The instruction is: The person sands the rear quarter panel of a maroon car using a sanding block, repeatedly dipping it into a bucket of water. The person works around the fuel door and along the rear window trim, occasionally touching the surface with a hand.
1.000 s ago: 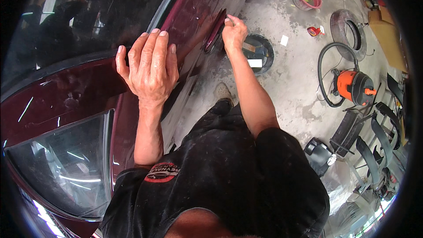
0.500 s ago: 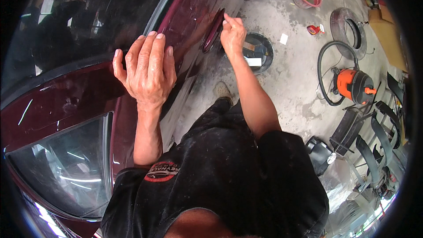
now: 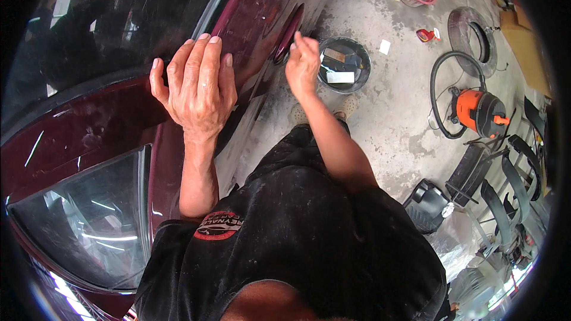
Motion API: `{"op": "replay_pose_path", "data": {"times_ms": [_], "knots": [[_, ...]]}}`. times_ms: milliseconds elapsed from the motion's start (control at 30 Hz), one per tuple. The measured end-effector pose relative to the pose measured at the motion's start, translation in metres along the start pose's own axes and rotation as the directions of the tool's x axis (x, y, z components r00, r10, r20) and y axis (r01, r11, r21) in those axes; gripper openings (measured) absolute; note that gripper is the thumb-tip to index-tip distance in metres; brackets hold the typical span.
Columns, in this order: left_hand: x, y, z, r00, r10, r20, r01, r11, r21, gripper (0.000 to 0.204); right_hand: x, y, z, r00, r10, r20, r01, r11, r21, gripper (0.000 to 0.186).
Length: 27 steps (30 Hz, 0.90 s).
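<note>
A dark maroon car door (image 3: 250, 30) with a dark window (image 3: 119, 30) stands at my left. My left hand (image 3: 199, 92) lies on it with fingers spread, their tips at the window's lower edge, holding nothing. The door handle (image 3: 289, 32) is maroon and lies close against the door panel. My right hand (image 3: 303, 68) is just beside it, fingers curled and slightly blurred, with nothing visible in them. Whether a fingertip still touches the handle is hard to make out.
A black tub (image 3: 360, 77) with several flat pieces stands on the concrete floor past my right hand. Farther right are a pink basin (image 3: 425, 1), a red spray bottle (image 3: 425, 35), a tire (image 3: 458, 35), an orange vacuum cleaner (image 3: 470, 107) and dark car parts (image 3: 502, 202).
My right hand has come off the handle, moving slightly left and toward me. The handle, pulled out before, now sits closer to the door. My left hand stays on the door.
</note>
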State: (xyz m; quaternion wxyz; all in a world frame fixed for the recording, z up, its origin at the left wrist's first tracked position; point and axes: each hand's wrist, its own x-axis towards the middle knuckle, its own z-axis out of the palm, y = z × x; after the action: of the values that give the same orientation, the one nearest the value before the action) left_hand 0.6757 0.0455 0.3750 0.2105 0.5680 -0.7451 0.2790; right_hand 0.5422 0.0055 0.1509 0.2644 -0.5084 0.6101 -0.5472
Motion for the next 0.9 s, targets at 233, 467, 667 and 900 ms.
{"op": "replay_pose_path", "data": {"times_ms": [233, 467, 667, 900], "knots": [[-0.001, -0.002, 0.002, 1.0, 0.01, -0.026, -0.01, 1.0, -0.009, 0.03, -0.014, 0.007, 0.002, 0.985, -0.171, 0.016, 0.171, 0.985, -0.026, 0.049], [-0.001, -0.002, 0.001, 0.999, 0.018, -0.028, -0.018, 1.0, -0.003, 0.03, 0.029, 0.001, 0.014, 0.992, -0.115, -0.049, 0.114, 0.993, -0.04, 0.035], [-0.003, -0.003, 0.003, 0.999, 0.016, -0.044, -0.017, 1.0, -0.025, 0.03, 0.061, 0.015, 0.001, 0.879, 0.455, 0.141, -0.471, 0.787, 0.398, 0.028], [-0.001, -0.003, 0.003, 0.999, 0.026, -0.04, -0.025, 1.0, 0.003, 0.028, -0.004, 0.038, -0.011, 0.622, 0.719, 0.311, -0.724, 0.377, 0.577, 0.017]]}}
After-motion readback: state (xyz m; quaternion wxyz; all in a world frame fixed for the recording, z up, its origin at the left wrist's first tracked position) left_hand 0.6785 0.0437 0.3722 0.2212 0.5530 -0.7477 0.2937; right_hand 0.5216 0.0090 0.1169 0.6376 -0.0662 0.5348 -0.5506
